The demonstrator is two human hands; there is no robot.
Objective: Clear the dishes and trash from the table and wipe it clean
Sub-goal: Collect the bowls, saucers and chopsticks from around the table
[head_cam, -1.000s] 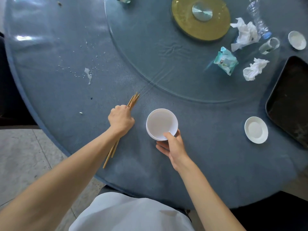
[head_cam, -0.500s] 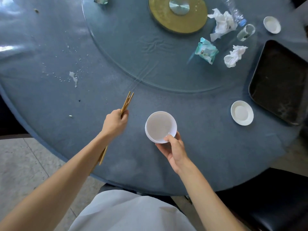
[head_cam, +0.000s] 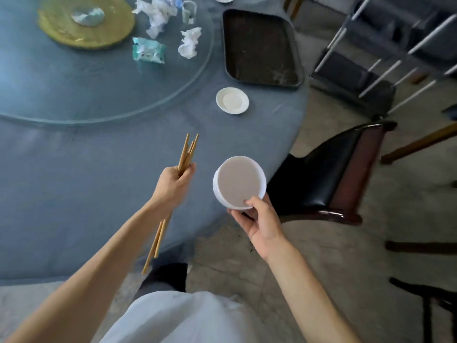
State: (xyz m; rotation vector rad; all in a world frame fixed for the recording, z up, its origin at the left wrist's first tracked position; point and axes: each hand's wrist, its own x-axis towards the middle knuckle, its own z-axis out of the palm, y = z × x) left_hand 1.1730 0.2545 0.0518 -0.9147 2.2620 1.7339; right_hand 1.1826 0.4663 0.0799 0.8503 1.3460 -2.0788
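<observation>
My left hand (head_cam: 173, 184) grips a bundle of wooden chopsticks (head_cam: 186, 152), lifted above the blue round table (head_cam: 74, 181). My right hand (head_cam: 259, 221) holds a white bowl (head_cam: 238, 181) by its near rim, raised near the table's edge. A small white saucer (head_cam: 232, 100) lies on the table beyond. On the glass turntable (head_cam: 111, 78) lie crumpled white napkins (head_cam: 189, 42), a teal wrapper (head_cam: 147, 50), a glass cup (head_cam: 189, 11) and a gold centre disc (head_cam: 86, 23).
A dark rectangular tray (head_cam: 259, 45) sits at the table's right edge. A black-seated chair (head_cam: 329, 174) stands to the right, tucked by the table. More chair frames (head_cam: 383, 45) stand at the back right over the stone floor (head_cam: 346, 256).
Both hands have lifted off the table with the chopsticks and the bowl. My view has swung to the right, bringing the chairs and floor into sight.
</observation>
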